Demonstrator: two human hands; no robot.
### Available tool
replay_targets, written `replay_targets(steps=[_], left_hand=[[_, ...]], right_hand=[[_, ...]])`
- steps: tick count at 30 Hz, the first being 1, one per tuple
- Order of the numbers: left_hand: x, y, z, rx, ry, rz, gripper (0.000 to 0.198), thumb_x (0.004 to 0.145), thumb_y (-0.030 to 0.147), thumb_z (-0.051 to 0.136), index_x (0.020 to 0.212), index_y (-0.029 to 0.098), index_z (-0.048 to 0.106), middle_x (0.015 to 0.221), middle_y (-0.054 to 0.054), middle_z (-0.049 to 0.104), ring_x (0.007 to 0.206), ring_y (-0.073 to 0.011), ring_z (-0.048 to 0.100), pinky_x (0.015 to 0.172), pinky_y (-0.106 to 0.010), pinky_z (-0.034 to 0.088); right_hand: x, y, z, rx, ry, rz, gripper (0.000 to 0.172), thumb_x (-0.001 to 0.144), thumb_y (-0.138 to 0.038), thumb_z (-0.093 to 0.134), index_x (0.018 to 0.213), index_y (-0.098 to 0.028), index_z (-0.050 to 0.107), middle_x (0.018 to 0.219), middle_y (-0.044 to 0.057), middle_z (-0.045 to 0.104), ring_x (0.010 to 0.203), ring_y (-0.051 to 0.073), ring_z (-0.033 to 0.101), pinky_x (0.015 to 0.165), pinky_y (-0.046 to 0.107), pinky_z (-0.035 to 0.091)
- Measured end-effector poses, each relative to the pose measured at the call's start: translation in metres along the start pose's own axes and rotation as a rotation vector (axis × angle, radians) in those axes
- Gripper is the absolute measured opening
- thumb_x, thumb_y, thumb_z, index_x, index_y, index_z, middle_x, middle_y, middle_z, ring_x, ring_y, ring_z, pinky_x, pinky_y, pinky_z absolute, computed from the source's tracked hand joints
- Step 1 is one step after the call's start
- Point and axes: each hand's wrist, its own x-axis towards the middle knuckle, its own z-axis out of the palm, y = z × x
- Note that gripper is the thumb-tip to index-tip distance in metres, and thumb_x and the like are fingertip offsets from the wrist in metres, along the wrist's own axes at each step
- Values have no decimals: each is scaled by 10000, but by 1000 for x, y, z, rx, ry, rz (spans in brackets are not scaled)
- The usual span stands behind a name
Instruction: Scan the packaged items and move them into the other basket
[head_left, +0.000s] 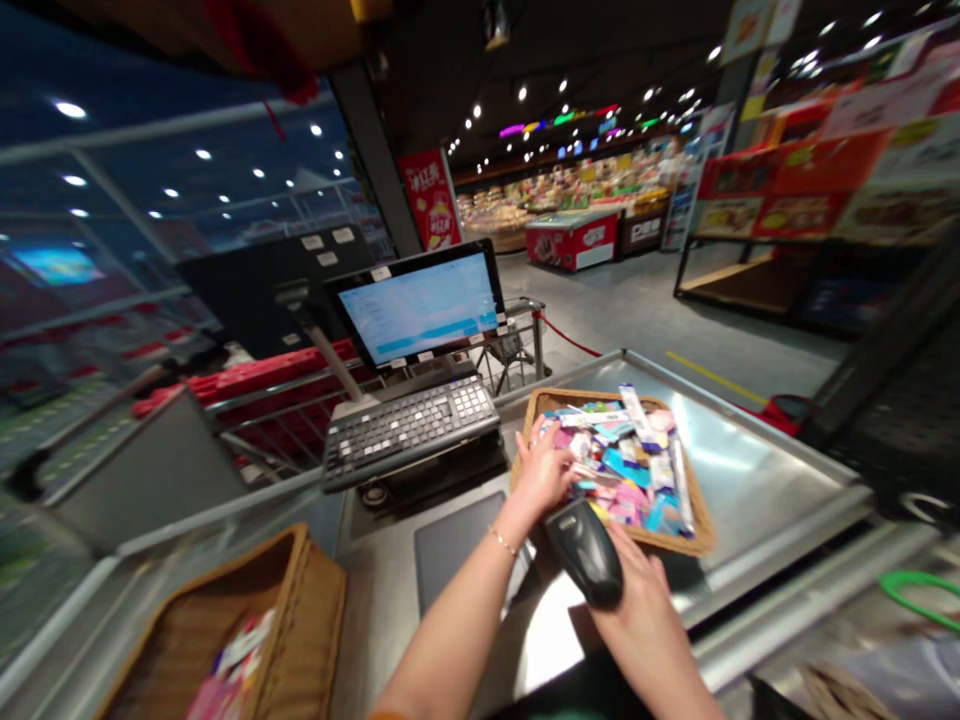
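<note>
My right hand (645,610) is closed around a black handheld barcode scanner (586,552), its head pointing up and left in front of a wicker basket (701,515). That basket holds many small colourful packets (622,465), some in long narrow wrappers. At the basket's left side, my left hand (546,470) reaches over the rim onto the packets, its visible fingers apart. Part of the fingers is hidden among the wrappers, and no held item can be made out. A thin bracelet (502,541) circles the left wrist.
A keyboard (412,425) and a lit monitor (420,305) stand left of the basket. Near my left forearm lies a dark flat pad (457,545) on the metal counter (750,480). A second wicker basket (307,610) with some packets is at lower left. Shopping carts (277,400) stand behind.
</note>
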Motion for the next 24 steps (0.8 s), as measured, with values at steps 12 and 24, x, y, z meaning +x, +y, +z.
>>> replay_targets(steps=[12, 24], left_hand=[[-15, -21, -5, -1, 48, -106, 164, 796, 357, 663, 925, 277, 726, 1534, -41, 359, 1469, -314, 112, 1113, -702, 75], [-31, -36, -9, 15, 59, -196, 158, 777, 356, 680, 902, 272, 729, 1527, -43, 375, 1472, -313, 113, 1124, -687, 64]], right_hand=[[8, 0, 13, -53, -55, -69, 584, 752, -201, 493, 1332, -236, 542, 1387, 136, 551, 1372, 361, 391, 1053, 665, 313], [7, -15, 21, -47, -33, -121, 577, 731, -177, 485, 1301, -227, 555, 1367, 133, 569, 1365, 343, 409, 1052, 638, 319]])
